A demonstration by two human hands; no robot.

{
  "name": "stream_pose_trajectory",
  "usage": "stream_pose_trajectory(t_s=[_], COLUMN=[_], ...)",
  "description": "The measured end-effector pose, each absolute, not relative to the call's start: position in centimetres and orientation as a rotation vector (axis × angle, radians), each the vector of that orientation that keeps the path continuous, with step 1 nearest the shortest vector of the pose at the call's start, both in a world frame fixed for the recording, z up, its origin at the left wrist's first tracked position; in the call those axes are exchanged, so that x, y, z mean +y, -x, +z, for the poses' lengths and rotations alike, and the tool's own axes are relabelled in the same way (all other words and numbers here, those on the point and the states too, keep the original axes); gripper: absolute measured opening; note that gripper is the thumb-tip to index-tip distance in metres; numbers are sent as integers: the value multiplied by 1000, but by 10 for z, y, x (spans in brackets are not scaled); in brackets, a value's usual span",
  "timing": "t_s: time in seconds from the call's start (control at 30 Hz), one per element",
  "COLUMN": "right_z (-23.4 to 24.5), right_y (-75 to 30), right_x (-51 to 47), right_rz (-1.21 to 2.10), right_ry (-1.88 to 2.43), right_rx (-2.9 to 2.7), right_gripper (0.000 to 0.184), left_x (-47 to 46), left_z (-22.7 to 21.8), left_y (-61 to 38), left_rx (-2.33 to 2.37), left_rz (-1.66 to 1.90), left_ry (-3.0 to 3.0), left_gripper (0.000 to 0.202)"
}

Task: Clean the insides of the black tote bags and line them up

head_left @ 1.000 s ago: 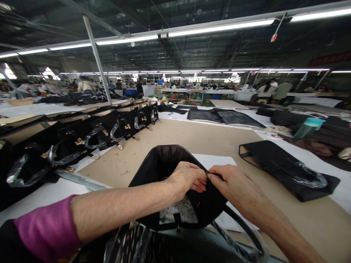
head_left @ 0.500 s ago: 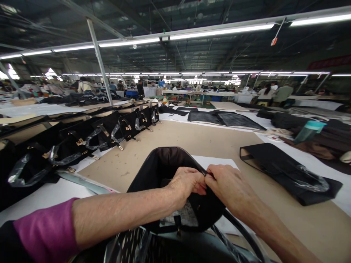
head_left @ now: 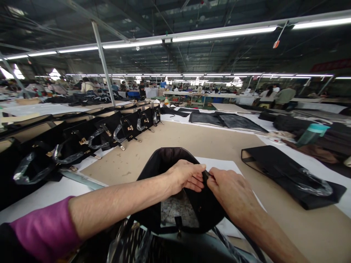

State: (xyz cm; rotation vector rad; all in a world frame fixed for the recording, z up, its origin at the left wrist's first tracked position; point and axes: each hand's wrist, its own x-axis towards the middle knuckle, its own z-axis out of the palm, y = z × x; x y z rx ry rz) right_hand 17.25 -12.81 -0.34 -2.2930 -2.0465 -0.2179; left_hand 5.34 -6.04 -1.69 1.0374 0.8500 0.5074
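An open black handbag (head_left: 164,160) stands on the table right in front of me, its mouth facing up and crumpled paper stuffing (head_left: 178,208) showing inside. My left hand (head_left: 186,177) and my right hand (head_left: 230,190) meet at the bag's right rim. Both pinch the rim's edge between closed fingers, nearly touching each other. A handle wrapped in clear plastic (head_left: 233,244) hangs at the bag's near side below my right wrist.
A row of several black handbags (head_left: 90,138) with plastic-wrapped handles lines the left side. Another black bag (head_left: 287,175) lies flat at the right. A teal bottle (head_left: 312,133) stands beyond it. Black material pieces (head_left: 227,120) lie farther back. People work at distant tables.
Both hands stay pinched on the bag's rim. My left fingers have stretched a little along the edge, and the paper inside shows more.
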Motion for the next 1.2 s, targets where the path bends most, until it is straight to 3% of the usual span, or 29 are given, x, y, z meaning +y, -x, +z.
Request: stream_pose_trajectory(t_s=[0.37,0.9,1.2], right_z=[-5,-6,-4], right_y=[-170,-156,-163], right_x=[-126,-130,-128], right_rz=[-267,-434,-323], right_ry=[2291,2391,2362], right_rx=[-2055,-1998,-2022], right_gripper=[19,18,20], left_x=[-59,-58,-46], left_z=[-20,-27,-23], left_y=[-58,-62,-50], left_rx=[902,1136,884], left_rz=[603,575,545], left_ry=[-1096,-1076,-1042], left_gripper=[4,8,8])
